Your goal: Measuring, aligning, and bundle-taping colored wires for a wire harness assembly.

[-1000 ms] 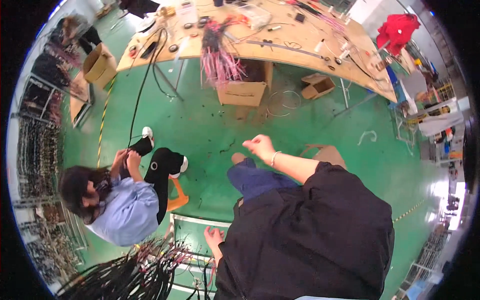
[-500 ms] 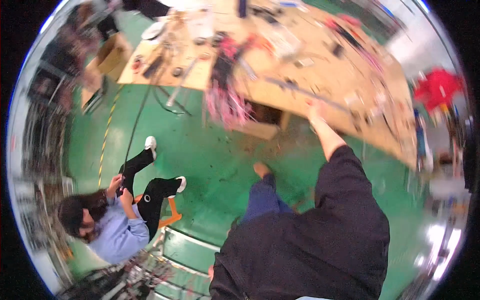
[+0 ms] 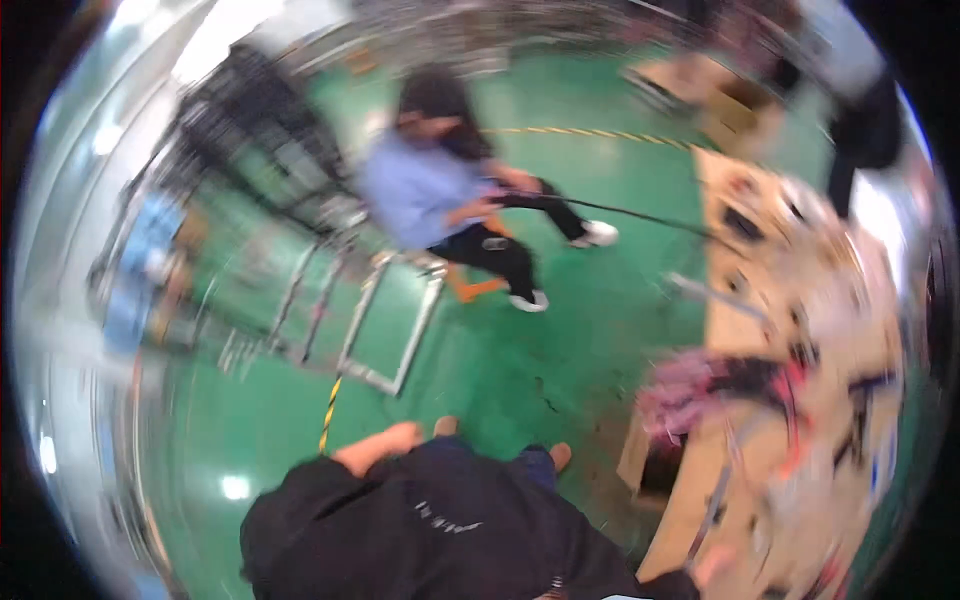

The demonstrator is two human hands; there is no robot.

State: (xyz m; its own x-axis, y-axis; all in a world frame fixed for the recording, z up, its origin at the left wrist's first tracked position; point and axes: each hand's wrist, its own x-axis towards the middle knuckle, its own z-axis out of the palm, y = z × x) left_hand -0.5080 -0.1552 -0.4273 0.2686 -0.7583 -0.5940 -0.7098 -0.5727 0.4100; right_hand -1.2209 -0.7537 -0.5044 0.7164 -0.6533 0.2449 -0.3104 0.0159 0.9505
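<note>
1. left hand [image 3: 403, 437] above the green floor [image 3: 580, 350], right hand [image 3: 712, 566] near the strip [image 3: 711, 505] on the table [image 3: 690, 515]; both blurred, grips i cannot tell.
2. bundle [image 3: 690, 395] drapes table's edge beside box [image 3: 632, 458], dark inside.
3. floor spans frame [image 3: 413, 335] to table.

Counter [image 3: 716, 195] at our right; wire bundle [image 3: 675, 395] across its near edge, carton [image 3: 633, 447] beneath bundle. Our right hand [image 3: 714, 565] at counter, left hand [image 3: 405, 436] before our body. Ahead: co-worker [image 3: 415, 190] on stool [image 3: 478, 290], frame [image 3: 417, 330] left of stool.
</note>
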